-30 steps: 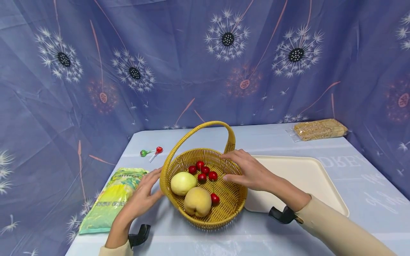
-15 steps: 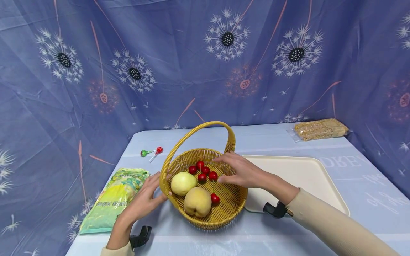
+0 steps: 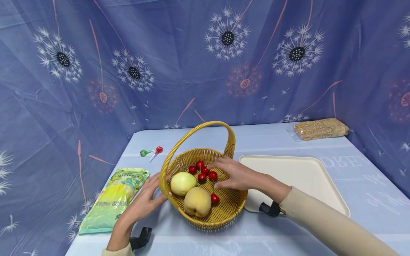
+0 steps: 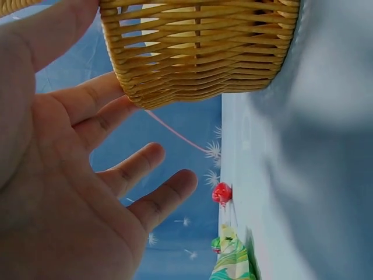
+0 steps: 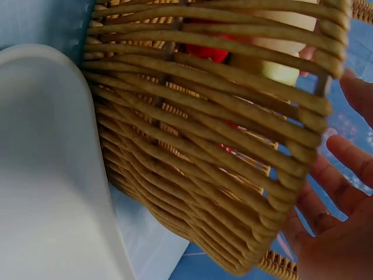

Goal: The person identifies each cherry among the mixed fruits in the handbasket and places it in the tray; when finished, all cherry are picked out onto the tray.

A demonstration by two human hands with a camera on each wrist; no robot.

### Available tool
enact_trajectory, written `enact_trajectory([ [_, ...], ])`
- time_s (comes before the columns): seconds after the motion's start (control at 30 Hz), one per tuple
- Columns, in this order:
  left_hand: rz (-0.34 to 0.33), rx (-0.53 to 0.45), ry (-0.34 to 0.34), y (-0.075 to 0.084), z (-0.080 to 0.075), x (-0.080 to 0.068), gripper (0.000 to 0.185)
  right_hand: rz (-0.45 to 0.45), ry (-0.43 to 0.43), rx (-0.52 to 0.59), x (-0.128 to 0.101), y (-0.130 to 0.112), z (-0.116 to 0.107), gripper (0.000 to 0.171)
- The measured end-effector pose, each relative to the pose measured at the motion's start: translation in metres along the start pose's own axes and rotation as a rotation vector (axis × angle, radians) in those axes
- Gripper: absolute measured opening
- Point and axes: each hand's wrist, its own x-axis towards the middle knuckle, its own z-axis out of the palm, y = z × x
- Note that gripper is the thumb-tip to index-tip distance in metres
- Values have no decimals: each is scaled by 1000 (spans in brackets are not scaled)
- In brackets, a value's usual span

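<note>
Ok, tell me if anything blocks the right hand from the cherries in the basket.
Nothing visible does. The right hand reaches over the basket rim, fingertips beside the cherries; the handle arches behind it.

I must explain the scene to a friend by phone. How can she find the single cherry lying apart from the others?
Start at the wicker basket mid-table. Inside, beside the peach at the front, lies one red cherry. The other cherries cluster farther back, near the right hand.

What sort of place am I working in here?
Probably a staged tabletop set rather than a real kitchen: a printed blue dandelion cloth curtains the table, which holds a wicker basket, a cream tray and packaged snacks.
</note>
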Motion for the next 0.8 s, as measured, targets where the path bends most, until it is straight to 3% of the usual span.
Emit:
enact_trajectory([
  [0.8, -56, -72, -1, 1, 3, -1, 57, 4, -217, -69, 7, -1, 27, 50],
])
